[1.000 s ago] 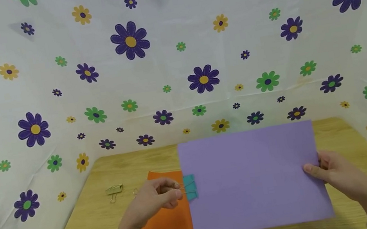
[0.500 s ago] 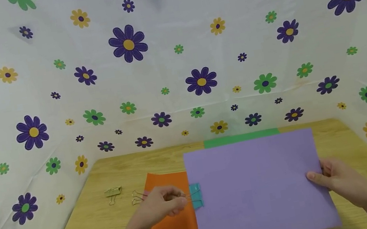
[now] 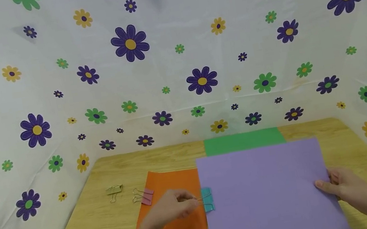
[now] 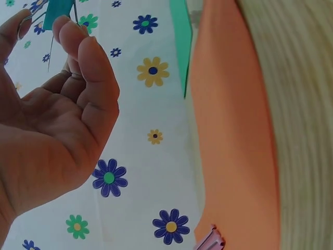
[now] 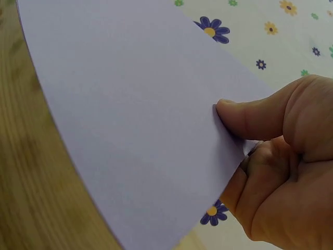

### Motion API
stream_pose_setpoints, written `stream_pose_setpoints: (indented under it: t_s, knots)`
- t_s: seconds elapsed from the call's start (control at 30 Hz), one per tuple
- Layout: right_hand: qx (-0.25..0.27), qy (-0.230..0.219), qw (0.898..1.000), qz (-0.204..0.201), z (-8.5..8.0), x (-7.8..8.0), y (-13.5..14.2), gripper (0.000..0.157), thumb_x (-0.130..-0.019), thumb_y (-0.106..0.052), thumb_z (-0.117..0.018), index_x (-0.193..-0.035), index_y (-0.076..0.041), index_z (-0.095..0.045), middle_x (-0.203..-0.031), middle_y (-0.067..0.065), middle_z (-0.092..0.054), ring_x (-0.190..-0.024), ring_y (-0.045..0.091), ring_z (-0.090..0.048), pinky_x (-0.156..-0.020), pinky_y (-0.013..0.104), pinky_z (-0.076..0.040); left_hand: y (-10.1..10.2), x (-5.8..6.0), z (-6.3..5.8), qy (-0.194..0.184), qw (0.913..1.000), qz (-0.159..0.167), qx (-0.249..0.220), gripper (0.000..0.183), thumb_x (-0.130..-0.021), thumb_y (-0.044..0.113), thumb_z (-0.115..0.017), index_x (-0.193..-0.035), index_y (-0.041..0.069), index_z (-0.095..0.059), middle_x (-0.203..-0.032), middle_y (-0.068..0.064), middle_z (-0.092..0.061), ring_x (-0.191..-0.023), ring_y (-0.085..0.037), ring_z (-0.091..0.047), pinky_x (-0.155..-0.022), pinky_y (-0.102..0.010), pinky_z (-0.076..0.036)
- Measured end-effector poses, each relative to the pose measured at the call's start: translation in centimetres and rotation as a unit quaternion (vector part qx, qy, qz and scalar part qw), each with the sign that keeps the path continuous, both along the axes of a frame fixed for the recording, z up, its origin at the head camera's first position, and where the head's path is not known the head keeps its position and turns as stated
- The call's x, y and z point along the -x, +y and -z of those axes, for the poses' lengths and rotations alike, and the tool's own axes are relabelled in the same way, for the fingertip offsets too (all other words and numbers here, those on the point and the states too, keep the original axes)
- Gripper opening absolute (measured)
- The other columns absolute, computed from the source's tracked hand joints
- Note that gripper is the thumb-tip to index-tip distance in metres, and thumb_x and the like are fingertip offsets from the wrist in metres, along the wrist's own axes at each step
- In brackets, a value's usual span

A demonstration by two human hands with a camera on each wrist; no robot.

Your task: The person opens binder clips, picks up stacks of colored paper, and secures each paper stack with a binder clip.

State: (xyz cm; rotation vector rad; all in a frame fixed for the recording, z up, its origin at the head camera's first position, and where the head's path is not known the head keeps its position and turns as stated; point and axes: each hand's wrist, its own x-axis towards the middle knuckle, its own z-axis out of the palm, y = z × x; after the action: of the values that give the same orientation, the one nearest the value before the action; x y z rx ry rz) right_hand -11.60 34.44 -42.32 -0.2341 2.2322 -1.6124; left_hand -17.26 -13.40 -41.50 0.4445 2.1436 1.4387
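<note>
A teal binder clip (image 3: 208, 199) sits on the left edge of a large purple sheet of paper (image 3: 266, 193). My left hand (image 3: 177, 207) holds the clip's wire handles between thumb and fingers; in the left wrist view the clip (image 4: 58, 14) shows past the fingertips. On the far side, my right hand (image 3: 345, 187) pinches the sheet's right edge, thumb on the front face. The right wrist view shows the same purple paper (image 5: 125, 114) bending slightly below the thumb. The sheet is raised toward me, its lower edge out of frame.
Orange paper (image 3: 179, 184) with a pink binder clip (image 3: 147, 196) on its left edge lies on the wooden table (image 3: 89, 223). A gold binder clip (image 3: 114, 189) rests farther left. Green paper (image 3: 244, 141) lies at the back. A flowered white cloth (image 3: 169, 65) surrounds the table.
Both hands have brought the purple sheet and its teal clip lower and to the right. The green paper behind and the pink clip on the orange paper have come into view.
</note>
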Motion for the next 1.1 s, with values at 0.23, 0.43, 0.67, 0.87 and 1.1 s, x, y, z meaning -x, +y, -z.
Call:
stream_pose_setpoints:
  t_s: [0.23,0.43,0.67,0.87,1.1]
  knots:
    - [0.017,-0.032,0.999,-0.018,1.2,-0.2,1.2,0.058,-0.108,-0.017,-0.041,-0.134,0.032,-0.022,-0.112,0.009,-0.069,-0.093,0.013,-0.068,-0.077,0.035,-0.058,1.1,0.3,1.1,-0.003,0.9999,0.011,-0.001,0.035,-0.093,0.032,-0.067,-0.106,0.001,-0.071,-0.084,-0.007,-0.065,-0.072,-0.016,-0.057,-0.066,-0.031,-0.049]
    - [0.014,-0.056,0.998,-0.015,1.8,-0.5,1.7,0.061,-0.108,-0.018,-0.042,-0.137,0.031,-0.019,-0.11,0.009,-0.069,-0.089,0.012,-0.066,-0.077,0.034,-0.057,1.6,0.5,1.7,-0.014,0.9997,0.018,-0.004,0.034,-0.093,0.03,-0.067,-0.1,-0.004,-0.069,-0.07,-0.001,-0.053,-0.061,-0.013,-0.046,-0.056,-0.026,-0.039]
    - [0.036,-0.065,0.997,-0.024,3.1,-0.6,2.1,0.058,-0.108,-0.016,-0.041,-0.132,0.033,-0.022,-0.11,0.004,-0.069,-0.092,0.01,-0.066,-0.077,0.033,-0.057,2.2,0.5,2.1,-0.015,0.9996,0.014,0.019,0.037,-0.09,0.032,-0.07,-0.09,-0.005,-0.066,-0.064,0.001,-0.049,-0.054,-0.013,-0.041,-0.053,-0.025,-0.035]
    - [0.05,-0.054,0.997,-0.03,3.9,-0.3,2.0,0.055,-0.107,-0.011,-0.042,-0.131,0.034,-0.021,-0.108,0.002,-0.067,-0.093,0.009,-0.065,-0.077,0.033,-0.057,2.2,0.6,2.5,-0.01,0.9996,0.014,0.02,0.036,-0.091,0.032,-0.068,-0.086,-0.004,-0.064,-0.063,0.0,-0.049,-0.054,-0.014,-0.041,-0.053,-0.026,-0.036]
    - [0.063,-0.056,0.996,-0.042,4.1,0.2,1.9,0.055,-0.106,-0.01,-0.042,-0.131,0.034,-0.021,-0.106,0.002,-0.067,-0.092,0.011,-0.066,-0.076,0.034,-0.057,2.3,0.7,2.7,-0.022,0.9994,0.008,0.028,0.036,-0.092,0.034,-0.067,-0.072,0.005,-0.06,-0.058,0.0,-0.047,-0.051,-0.013,-0.038,-0.05,-0.026,-0.033]
